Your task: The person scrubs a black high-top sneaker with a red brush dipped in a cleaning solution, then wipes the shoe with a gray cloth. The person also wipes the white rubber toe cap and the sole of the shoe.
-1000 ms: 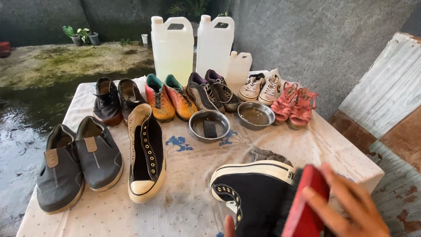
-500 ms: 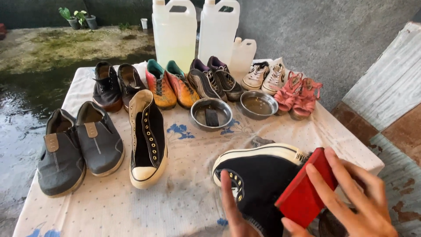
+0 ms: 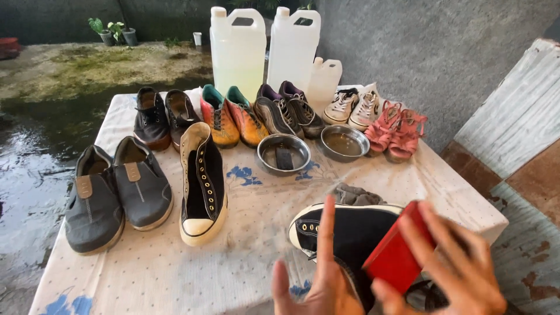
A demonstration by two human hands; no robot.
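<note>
right hand [image 3: 452, 265]: grips red brush [image 3: 398, 252], fingers wrapped over its top edge, brush pressed on the sneaker's side
left hand [image 3: 318, 280]: open, fingers spread, index up along the sneaker; whether the palm grips it, cannot tell
sneaker [image 3: 344, 233]: black high-top, white sole, near front edge of worktop, lying on its side; long axis roughly left-right, toe cap to the left, ankle end under the brush
brush: flat red block, tilted, long axis running up-right to down-left
rag [image 3: 356, 195]: grey, just behind the sneaker, touching it
mate sneaker [image 3: 202, 181]: upright, mid worktop, long axis front-back, toe toward the camera
grey slip-ons [image 3: 116, 189]: left side, toes toward the camera
bowls [image 3: 283, 153]: two steel, centre; left one holds a dark block, right one liquid
back row: black shoes [image 3: 160, 114], orange pair [image 3: 230, 116], dark trainers [image 3: 289, 108], white sneakers [image 3: 353, 106], pink sandals [image 3: 396, 129]
jugs [image 3: 236, 49]: three pale plastic, behind the row
worktop [image 3: 175, 268]: white dotted cloth with blue print
</note>
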